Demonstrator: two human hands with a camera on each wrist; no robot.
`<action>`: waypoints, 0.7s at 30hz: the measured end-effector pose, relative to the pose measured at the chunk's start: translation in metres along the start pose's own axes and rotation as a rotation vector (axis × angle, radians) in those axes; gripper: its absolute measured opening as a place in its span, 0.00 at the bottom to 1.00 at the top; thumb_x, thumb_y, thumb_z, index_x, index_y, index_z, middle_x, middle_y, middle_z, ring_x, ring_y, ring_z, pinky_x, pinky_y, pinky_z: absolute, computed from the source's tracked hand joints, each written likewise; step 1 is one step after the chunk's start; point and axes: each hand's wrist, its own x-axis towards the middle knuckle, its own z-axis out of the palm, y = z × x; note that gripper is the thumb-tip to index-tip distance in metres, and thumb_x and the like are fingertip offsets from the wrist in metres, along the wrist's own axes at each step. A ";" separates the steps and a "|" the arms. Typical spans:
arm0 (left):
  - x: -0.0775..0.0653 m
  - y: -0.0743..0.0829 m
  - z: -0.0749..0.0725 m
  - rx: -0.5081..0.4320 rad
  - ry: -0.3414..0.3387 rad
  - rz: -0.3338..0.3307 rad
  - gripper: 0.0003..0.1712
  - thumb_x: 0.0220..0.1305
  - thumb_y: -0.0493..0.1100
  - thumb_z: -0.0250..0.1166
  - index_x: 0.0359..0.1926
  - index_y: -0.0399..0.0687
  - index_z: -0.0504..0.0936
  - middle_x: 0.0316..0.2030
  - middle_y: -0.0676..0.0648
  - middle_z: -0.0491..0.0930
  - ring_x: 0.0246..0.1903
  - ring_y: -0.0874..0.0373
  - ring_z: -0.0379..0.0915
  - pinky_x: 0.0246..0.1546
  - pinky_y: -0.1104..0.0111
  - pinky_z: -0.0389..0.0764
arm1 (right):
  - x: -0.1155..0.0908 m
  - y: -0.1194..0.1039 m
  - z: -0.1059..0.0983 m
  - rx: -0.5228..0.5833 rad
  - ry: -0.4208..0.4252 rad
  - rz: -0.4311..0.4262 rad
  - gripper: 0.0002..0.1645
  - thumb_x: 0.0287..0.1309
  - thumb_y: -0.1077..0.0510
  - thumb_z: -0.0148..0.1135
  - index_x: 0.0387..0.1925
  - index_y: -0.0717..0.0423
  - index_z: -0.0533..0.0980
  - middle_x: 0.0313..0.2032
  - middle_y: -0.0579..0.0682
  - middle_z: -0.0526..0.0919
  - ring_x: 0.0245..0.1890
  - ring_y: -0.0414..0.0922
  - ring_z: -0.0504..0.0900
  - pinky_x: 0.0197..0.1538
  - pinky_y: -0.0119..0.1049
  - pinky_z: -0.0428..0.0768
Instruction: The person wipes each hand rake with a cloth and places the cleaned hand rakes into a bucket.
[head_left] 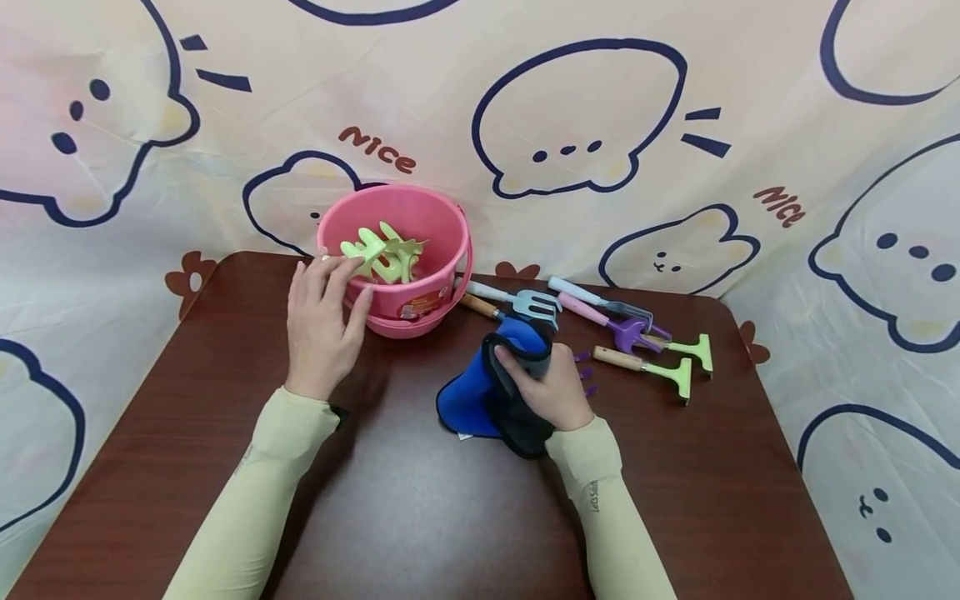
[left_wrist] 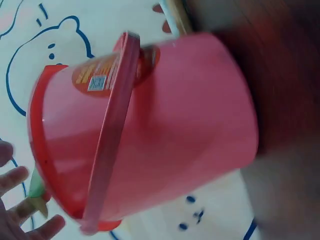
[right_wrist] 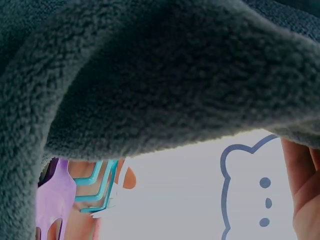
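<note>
My left hand [head_left: 322, 329] is at the near left rim of a pink bucket [head_left: 408, 307], its fingers loosely spread. Light green toy tool heads [head_left: 386, 254] stick up inside the bucket, close to those fingers. In the left wrist view the fingertips [left_wrist: 50, 226] show past the rim, beside a bit of green. With thumb and fingers my right hand [head_left: 558, 392] grips a blue, black-edged folded cloth piece [head_left: 471, 398] over the table. Its dark grey fuzzy lining [right_wrist: 165, 85] fills most of the right wrist view.
Toy garden tools lie at the back right: a light blue fork [head_left: 534, 305], a purple fork [head_left: 632, 333] with a pink handle, and green-headed tools [head_left: 681, 377] with wooden handles. A printed cloth backdrop [head_left: 570, 233] rises behind the brown table [head_left: 420, 517].
</note>
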 end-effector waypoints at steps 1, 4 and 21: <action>0.000 0.001 -0.001 0.024 -0.004 0.013 0.27 0.72 0.52 0.62 0.66 0.46 0.76 0.67 0.38 0.72 0.73 0.41 0.61 0.80 0.45 0.48 | 0.000 0.000 0.000 -0.004 -0.006 0.004 0.13 0.69 0.53 0.67 0.44 0.59 0.82 0.36 0.54 0.89 0.36 0.47 0.86 0.44 0.44 0.85; 0.000 0.005 -0.003 0.077 -0.009 0.048 0.27 0.70 0.49 0.65 0.66 0.46 0.78 0.70 0.40 0.70 0.72 0.40 0.63 0.78 0.43 0.53 | 0.002 0.000 0.001 -0.016 -0.024 0.017 0.13 0.68 0.54 0.68 0.45 0.59 0.82 0.37 0.54 0.89 0.36 0.47 0.86 0.46 0.46 0.86; -0.030 0.058 0.024 -0.399 -0.675 0.058 0.47 0.67 0.45 0.70 0.80 0.65 0.56 0.75 0.47 0.67 0.71 0.45 0.67 0.68 0.43 0.72 | -0.006 -0.006 0.015 0.143 -0.334 0.110 0.48 0.74 0.25 0.38 0.71 0.61 0.66 0.66 0.58 0.75 0.63 0.54 0.75 0.70 0.58 0.71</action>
